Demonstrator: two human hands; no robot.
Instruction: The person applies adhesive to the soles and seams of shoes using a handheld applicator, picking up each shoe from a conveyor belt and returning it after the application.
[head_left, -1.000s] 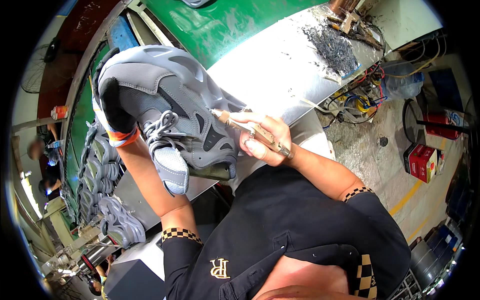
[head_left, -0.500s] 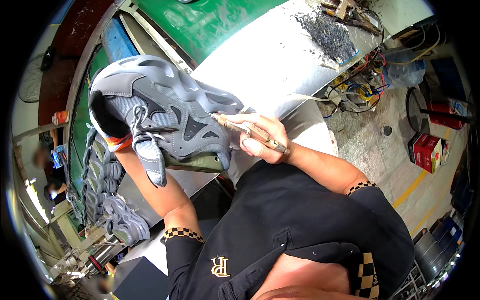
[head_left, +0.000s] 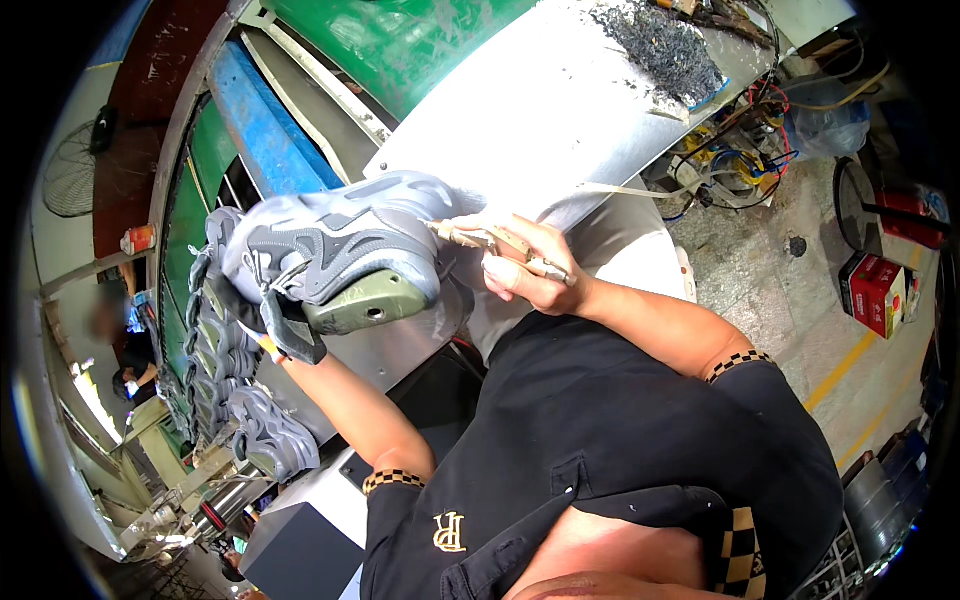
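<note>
A grey chunky-soled sneaker is held up over the table edge, tilted, its sole away from me. An olive-green part with a small hole shows on its near side. My left hand is at the collar end, supporting the sneaker; its fingers are hidden by the shoe, and an orange band shows near the wrist. My right hand is closed around a slim pen-like tool with a metal tip. That tip points left and is at or very near the sneaker's end; I cannot tell whether it touches.
More grey sneakers stand in a row at the left. Ahead lie a white tabletop with dark residue, a blue bar and a green surface. Tangled wires and a red box are at the right.
The sneaker has moved lower and been turned, bringing more of the olive-green part into sight. My right hand still grips the tool close to the shoe.
</note>
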